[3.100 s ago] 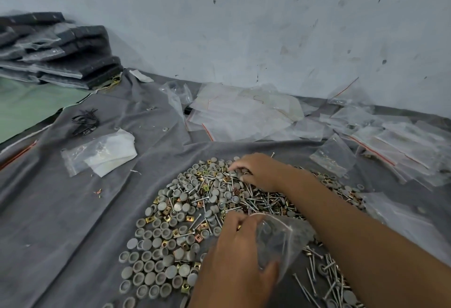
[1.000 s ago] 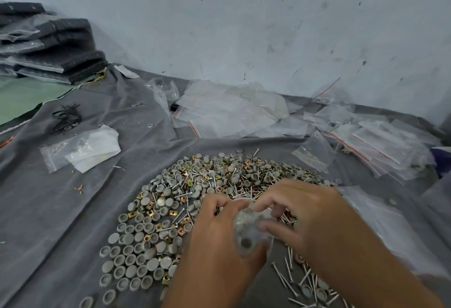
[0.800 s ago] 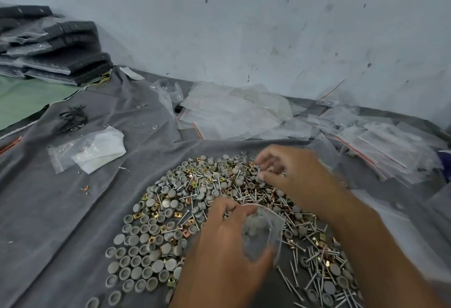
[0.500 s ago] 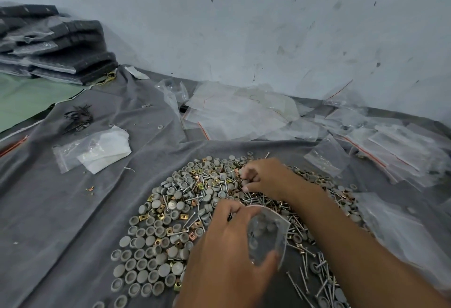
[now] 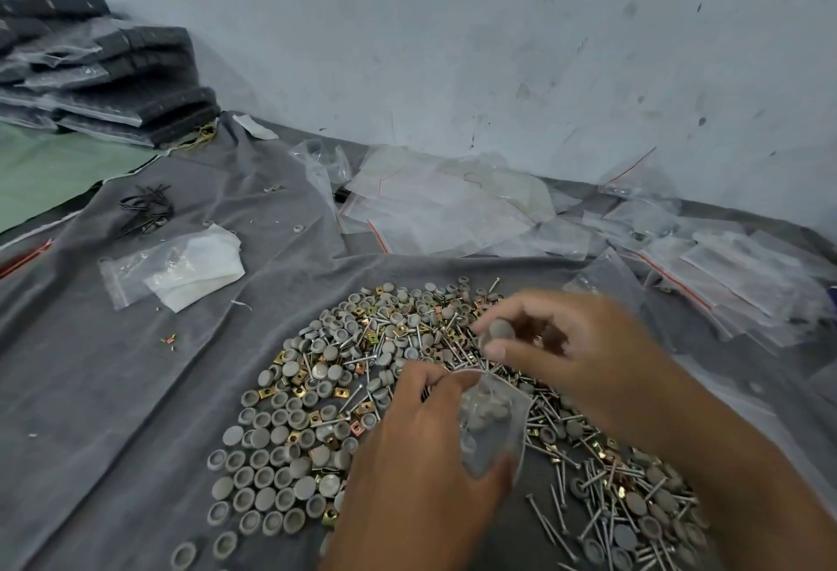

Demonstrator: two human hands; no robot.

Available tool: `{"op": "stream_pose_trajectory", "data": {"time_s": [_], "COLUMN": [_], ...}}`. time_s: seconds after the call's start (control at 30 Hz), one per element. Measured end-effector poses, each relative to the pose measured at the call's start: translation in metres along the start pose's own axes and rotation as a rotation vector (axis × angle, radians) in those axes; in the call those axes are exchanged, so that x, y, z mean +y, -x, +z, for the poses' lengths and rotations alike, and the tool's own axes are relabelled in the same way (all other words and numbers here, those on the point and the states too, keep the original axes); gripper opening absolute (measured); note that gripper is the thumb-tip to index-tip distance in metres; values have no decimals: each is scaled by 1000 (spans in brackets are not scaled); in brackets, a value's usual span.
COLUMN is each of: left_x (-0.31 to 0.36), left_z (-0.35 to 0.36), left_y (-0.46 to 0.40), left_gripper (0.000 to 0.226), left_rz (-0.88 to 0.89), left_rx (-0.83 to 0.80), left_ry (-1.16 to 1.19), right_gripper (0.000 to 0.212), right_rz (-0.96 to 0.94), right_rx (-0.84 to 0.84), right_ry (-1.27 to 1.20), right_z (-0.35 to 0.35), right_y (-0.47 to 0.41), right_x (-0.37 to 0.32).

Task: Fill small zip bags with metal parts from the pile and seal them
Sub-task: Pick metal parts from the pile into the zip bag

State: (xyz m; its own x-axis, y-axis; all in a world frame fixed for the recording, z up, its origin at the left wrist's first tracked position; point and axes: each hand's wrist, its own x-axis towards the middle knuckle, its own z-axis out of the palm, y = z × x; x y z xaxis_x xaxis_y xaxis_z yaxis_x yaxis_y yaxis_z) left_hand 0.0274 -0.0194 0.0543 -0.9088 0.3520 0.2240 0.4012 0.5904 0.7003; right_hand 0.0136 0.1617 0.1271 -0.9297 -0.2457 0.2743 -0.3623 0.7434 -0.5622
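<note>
A wide pile of metal parts, grey round caps, brass square nuts and nails, lies on a grey cloth. My left hand holds a small clear zip bag with its mouth held open; several grey caps lie inside it. My right hand hovers just above and behind the bag's mouth, blurred by motion, pinching a grey cap between thumb and fingers.
Many empty clear zip bags with red seal lines lie along the wall, and more zip bags at the right. A bag with white sheets and black loops lie left. Dark wrapped packs are stacked at far left.
My right hand lifted off the pile with a grey cap and came back toward the bag's mouth. My left hand kept the bag open in about the same place.
</note>
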Motion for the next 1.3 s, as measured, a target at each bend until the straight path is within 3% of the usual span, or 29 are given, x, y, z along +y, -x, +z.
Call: {"op": "stream_pose_trajectory", "data": {"time_s": [0.13,0.23,0.37,0.5,0.57,0.8,1.1,1.3], "left_x": [1,1,1,5,6,-1,-2,-3], "left_z": [2,4,3,1,1,-2,2,5], "left_y": [0,0,-2,1,2,-1,-2,-2], "left_gripper": [54,56,53,58,60,64,58,59], "left_rz": [-1,-11,-33,-25,-18,-16,-12,-1], "left_rx": [-22,-30,-29,-27,-39,-67,-86,-79], "left_ry": [31,13,42,30,20,-4,-12,-27], "right_gripper": [25,29,29,23,17,31,12,13], "right_rz": [10,0,17,80,109,123,61,98], "right_rx": [-246,-299,-311,-97,-187,-429,-422,-393], "right_ry": [400,580,444,210,186,230,240,160], "right_z": [-3,1,-8,4,29,86,100,94], "right_y": [24,26,15,-32,-66,-132,-141,-136], "right_x": [-24,-28,-34,-5,20,71,73,70]}}
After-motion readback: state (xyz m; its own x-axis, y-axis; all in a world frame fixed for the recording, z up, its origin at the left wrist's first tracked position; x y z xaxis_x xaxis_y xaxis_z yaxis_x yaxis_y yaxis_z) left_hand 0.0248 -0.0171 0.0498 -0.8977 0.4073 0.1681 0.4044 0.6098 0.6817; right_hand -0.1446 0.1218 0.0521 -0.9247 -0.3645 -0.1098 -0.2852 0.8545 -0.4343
